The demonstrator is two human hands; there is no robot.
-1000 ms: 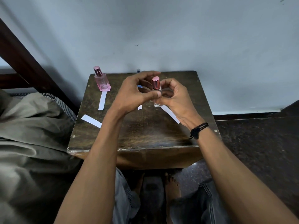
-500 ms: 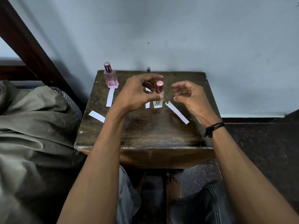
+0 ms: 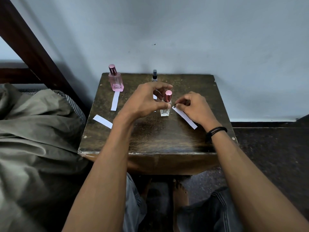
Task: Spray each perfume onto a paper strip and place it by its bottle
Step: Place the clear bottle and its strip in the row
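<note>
- The clear bottle [image 3: 165,112], with a pink cap [image 3: 168,96], stands upright near the middle of the surface [image 3: 158,134]. It is small and made of glass, so I judge it light, hard, slick and breakable, with a foot narrow enough to tip. It is best taken by the flat sides of the body, below the cap.
- The left grip [image 3: 145,102] is curled round it, with the thumb against the glass, the fingers bent behind and the forefinger arched over the cap. It looks to be grasping the bottle, though contact at the back is hidden.
- The paper strip [image 3: 185,118] lies flat just right of the bottle and slants toward the near right. It looks thin, limp and almost weightless. It lies flush with the wood, so it has to be lifted by an end.
- The right grip [image 3: 195,106] pinches the strip's far end, beside the bottle's base.
- There are 3 other strips. The short strip [image 3: 115,101] touches the front of the pink bottle [image 3: 116,82], the loose strip [image 3: 102,121] lies near the left edge, and the hidden strip [image 3: 155,97] peeks out behind the left grip.
- A dark-capped bottle [image 3: 154,75] stands at the back edge.
- The surface is a small, dark, worn wooden top with glossy patches. It is hard enough to crack dropped glass and smooth enough for paper to slide.
- A pale blue-grey wall [image 3: 217,39] rises right behind it. A bed with an olive blanket [image 3: 33,131] and a dark frame [image 3: 30,47] is at the left, and the floor [image 3: 275,156] is dark.
</note>
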